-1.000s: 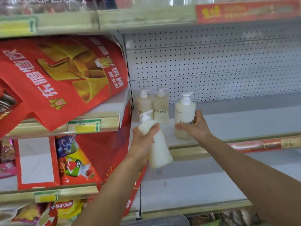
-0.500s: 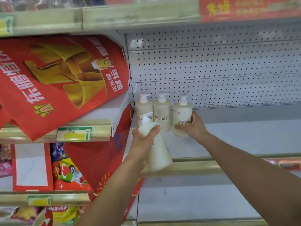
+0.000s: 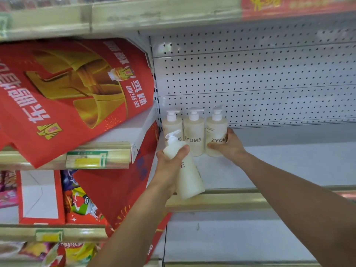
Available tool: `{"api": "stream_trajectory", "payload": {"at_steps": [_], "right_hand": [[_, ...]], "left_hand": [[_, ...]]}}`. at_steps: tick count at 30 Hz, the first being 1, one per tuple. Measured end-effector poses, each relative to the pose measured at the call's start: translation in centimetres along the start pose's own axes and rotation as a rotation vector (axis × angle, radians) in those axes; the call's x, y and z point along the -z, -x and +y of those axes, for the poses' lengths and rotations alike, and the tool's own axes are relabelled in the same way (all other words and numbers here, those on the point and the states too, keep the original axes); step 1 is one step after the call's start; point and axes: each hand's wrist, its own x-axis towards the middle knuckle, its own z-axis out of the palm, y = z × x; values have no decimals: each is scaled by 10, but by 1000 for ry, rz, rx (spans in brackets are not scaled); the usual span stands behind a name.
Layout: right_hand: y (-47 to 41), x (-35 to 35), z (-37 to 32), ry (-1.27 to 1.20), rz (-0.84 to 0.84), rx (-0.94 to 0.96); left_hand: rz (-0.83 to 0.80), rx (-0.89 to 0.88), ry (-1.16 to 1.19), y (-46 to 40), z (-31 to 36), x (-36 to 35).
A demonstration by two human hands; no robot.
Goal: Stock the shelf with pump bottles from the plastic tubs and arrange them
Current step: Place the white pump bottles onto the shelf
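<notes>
At the back left corner of the shelf (image 3: 269, 162), the right hand (image 3: 230, 146) has slid its ZYOME pump bottle (image 3: 215, 135) rearward into line, fingers wrapped round it; the row now looks nearly set. Three bottles stand there. A fourth pump bottle (image 3: 185, 170) waits tilted in the left hand (image 3: 169, 166), fingers curled about it.

"ZYOME" on shelved pump bottles (image 3: 194, 132)

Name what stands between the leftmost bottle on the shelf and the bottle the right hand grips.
In the head view, one middle bottle stands between the leftmost bottle and the gripped bottle, which the right hand holds.
</notes>
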Motion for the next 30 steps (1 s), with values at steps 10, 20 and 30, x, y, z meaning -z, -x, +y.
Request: {"api": "stream_trajectory", "payload": {"at_steps": [10, 20, 30], "right_hand": [[-6, -4, 1, -9, -3, 8], [2, -20, 8, 13, 25, 46], [-3, -35, 15, 36, 143, 53]], "left_hand": [[-10, -7, 26, -4, -1, -5], [21, -6, 14, -4, 0, -5], [53, -3, 28, -2, 3, -3]]}}
